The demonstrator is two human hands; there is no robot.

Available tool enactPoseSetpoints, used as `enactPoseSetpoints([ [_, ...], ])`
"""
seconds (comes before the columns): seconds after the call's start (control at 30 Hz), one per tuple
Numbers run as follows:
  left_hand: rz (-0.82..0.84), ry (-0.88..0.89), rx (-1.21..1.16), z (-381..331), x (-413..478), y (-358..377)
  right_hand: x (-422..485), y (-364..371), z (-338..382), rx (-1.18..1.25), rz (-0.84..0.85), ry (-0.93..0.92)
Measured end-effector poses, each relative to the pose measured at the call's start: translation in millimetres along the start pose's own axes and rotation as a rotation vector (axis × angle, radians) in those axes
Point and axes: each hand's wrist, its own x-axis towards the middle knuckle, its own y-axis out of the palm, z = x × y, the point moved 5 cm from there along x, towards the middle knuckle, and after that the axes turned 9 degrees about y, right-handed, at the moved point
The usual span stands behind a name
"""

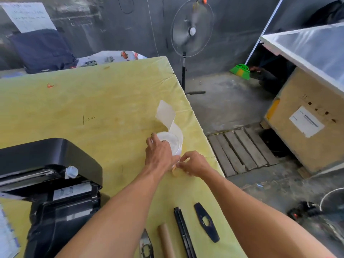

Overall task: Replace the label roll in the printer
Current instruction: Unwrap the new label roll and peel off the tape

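Note:
A white label roll (174,141) lies on the yellow-covered table (93,101), with a loose strip of labels (166,113) curling up behind it. My left hand (159,152) rests on top of the roll and grips it. My right hand (193,164) pinches something small and pale at the roll's near edge; what it is I cannot tell. The black label printer (50,185) stands open at the lower left, its lid raised. Near the front edge lie a brown cardboard core (165,241), a black spindle bar (183,231) and a black roll guide (206,222).
The table's right edge drops to a concrete floor with a wooden pallet (242,149). A standing fan (191,30) is behind the table. A large cardboard crate (305,118) stands at the right. Papers (7,237) lie at the lower left.

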Motion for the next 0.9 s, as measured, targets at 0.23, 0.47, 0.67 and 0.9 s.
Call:
enactPoseSetpoints([
  [0.23, -0.113, -0.272, -0.443, 43, -10, -22, -18, -14, 13, 0.346, 0.036, 0.027],
  [0.47, -0.226, -0.359, -1.248, 67, -48, -32, -60, -15, 50, 0.528, 0.212, -0.042],
  [0.67, -0.237, -0.303, -1.451, 80, -84, -50, -108, -4, 71, 0.533, 0.173, -0.164],
  [0.9, -0.151, -0.148, -1.549, 89, -137, -78, -173, 10, 80, 0.564, 0.099, -0.279],
])
